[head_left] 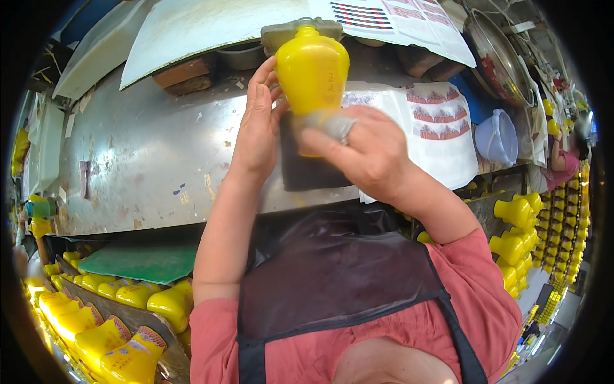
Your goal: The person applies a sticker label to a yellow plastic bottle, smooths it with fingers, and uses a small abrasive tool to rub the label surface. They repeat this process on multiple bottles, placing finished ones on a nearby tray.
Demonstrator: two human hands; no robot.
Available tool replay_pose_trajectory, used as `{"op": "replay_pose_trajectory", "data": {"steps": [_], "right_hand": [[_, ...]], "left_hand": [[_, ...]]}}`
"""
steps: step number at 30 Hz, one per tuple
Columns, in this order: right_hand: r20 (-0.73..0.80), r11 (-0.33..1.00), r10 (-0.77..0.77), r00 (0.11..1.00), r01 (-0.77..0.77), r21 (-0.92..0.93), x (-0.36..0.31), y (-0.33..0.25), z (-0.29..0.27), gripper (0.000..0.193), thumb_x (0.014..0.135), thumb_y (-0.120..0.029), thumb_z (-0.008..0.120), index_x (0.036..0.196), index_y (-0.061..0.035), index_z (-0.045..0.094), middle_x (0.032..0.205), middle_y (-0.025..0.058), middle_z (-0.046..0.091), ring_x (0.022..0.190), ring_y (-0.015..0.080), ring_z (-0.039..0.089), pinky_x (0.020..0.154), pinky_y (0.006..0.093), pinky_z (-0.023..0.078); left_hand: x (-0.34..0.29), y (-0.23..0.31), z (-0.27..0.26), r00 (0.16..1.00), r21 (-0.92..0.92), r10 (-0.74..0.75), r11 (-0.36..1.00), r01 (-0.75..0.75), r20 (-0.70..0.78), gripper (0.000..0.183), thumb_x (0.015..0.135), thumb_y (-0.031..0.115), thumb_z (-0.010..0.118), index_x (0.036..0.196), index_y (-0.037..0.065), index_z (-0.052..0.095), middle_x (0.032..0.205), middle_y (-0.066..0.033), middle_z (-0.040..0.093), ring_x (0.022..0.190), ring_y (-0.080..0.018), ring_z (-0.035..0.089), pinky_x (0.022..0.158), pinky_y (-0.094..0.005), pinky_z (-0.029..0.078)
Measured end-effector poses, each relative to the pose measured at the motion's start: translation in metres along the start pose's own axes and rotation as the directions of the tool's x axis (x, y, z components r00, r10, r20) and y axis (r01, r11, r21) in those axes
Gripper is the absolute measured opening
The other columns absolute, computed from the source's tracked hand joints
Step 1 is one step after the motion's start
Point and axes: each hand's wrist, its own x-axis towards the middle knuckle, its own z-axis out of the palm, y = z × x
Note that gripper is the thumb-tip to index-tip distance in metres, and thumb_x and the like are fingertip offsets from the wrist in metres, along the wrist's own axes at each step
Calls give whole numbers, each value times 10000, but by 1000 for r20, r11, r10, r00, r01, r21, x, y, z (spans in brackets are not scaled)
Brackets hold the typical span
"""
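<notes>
A glossy yellow vase lies over the metal table, its narrow neck pointing away from me toward a grey block. Along its left side curl the fingers of my left hand, gripping the body. Faint dark printing shows on the right part of the vase. My right hand is closed at the vase's lower end, smeared by motion. A greyish thing shows at its fingers, too blurred to name. Under both lies a dark pad.
Printed decal sheets lie right of the vase, beside a pale blue bucket. A white board spans the back on bricks. Yellow vases stand in rows at lower left, near a green board; more vases stand right.
</notes>
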Motion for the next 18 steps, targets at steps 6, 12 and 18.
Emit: {"op": "replay_pose_trajectory", "data": {"steps": [6,12,18], "right_hand": [[247,985,-137,959,106,134,9,6,-8,395,724,-95,735,1118,-121,748,777,39,631,687,223,637,632,363,521],[-378,984,-15,926,-54,-169,32,52,-13,293,732,-63,764,1013,-146,746,912,11,714,687,208,636,586,344,511],[-42,982,-164,986,167,88,0,35,2,358,754,-107,761,1103,-183,734,741,10,581,622,201,586,534,339,462]], "left_hand": [[2,11,-3,1000,79,4,997,-6,23,635,1117,519,278,1592,100,316,1551,-117,392,1447,-249,372,1197,-418,317],[3,27,22,996,32,-91,995,91,5,727,1108,547,288,1639,67,159,1601,-154,345,1459,-262,381,1211,-420,309],[12,26,33,987,2,-158,987,158,-8,809,1099,568,309,1646,66,-11,1573,-175,371,1438,-275,407,1182,-389,347]]}}
